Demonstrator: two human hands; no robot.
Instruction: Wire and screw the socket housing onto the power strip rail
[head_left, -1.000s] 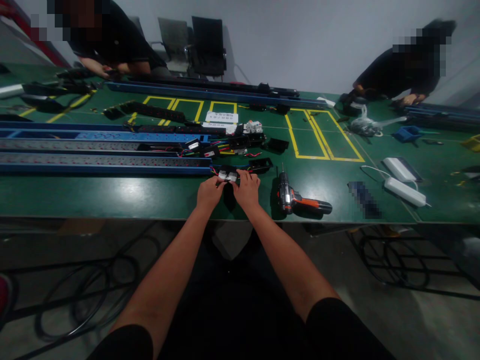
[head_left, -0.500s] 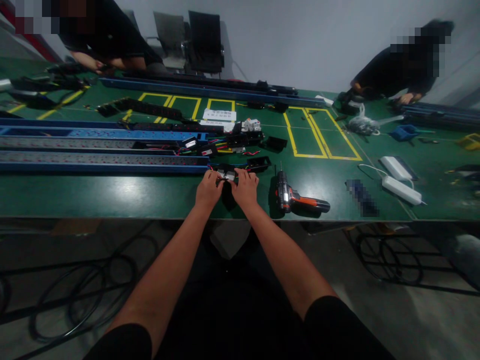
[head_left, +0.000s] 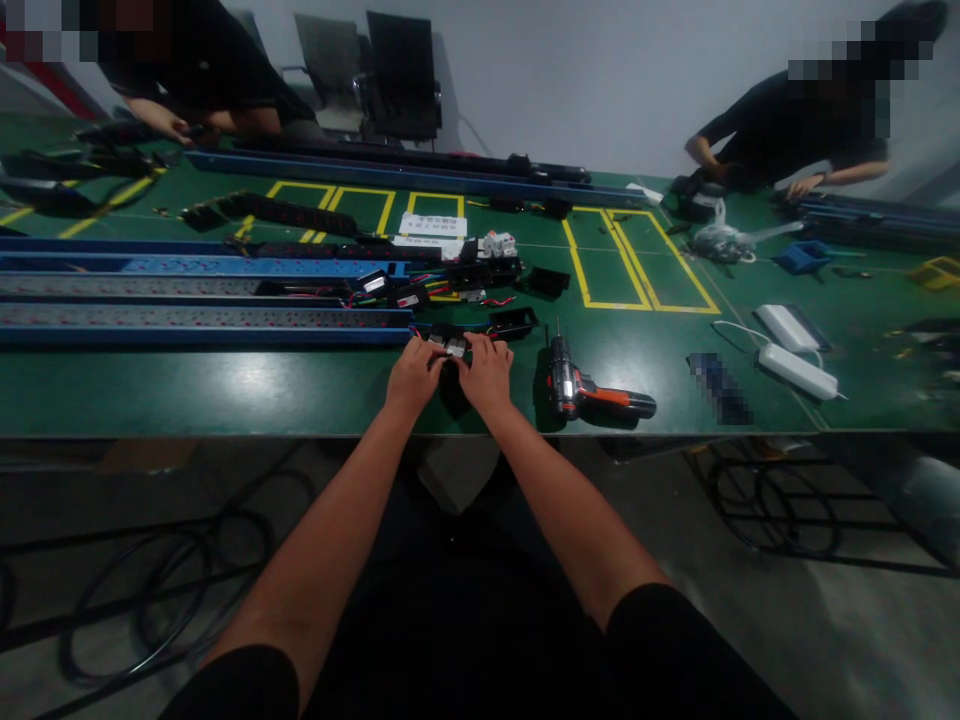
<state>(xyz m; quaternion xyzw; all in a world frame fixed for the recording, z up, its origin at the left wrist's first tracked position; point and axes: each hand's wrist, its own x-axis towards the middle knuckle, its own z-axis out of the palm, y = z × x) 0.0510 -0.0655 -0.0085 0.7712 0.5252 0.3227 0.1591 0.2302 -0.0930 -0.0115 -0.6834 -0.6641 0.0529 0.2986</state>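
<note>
My left hand [head_left: 413, 376] and my right hand [head_left: 486, 371] meet near the table's front edge, fingers closed on a small black-and-white electrical part [head_left: 453, 347]. Its exact kind is partly hidden by my fingertips. Thin coloured wires run from the part's area to the end of a long blue metal channel [head_left: 330, 337] on the left. Just beyond my right hand lies an open black end housing [head_left: 514, 322]. Behind it are more black modules with wires [head_left: 409, 297]. To the right of my right hand a cordless drill [head_left: 568, 385] rests on its side.
On the green table [head_left: 300, 395] further right lie a dark blurred object [head_left: 718, 388] and white adapters with a cord [head_left: 798, 371]. A blue bin [head_left: 804, 256] stands beyond. Two people work across the table, left and right. White switch-like blocks [head_left: 498, 244] sit mid-table.
My hands keep their hold on the small part with barely any finger movement. The whole view has shifted slightly. The person at the far right has raised an elbow and leaned differently.
</note>
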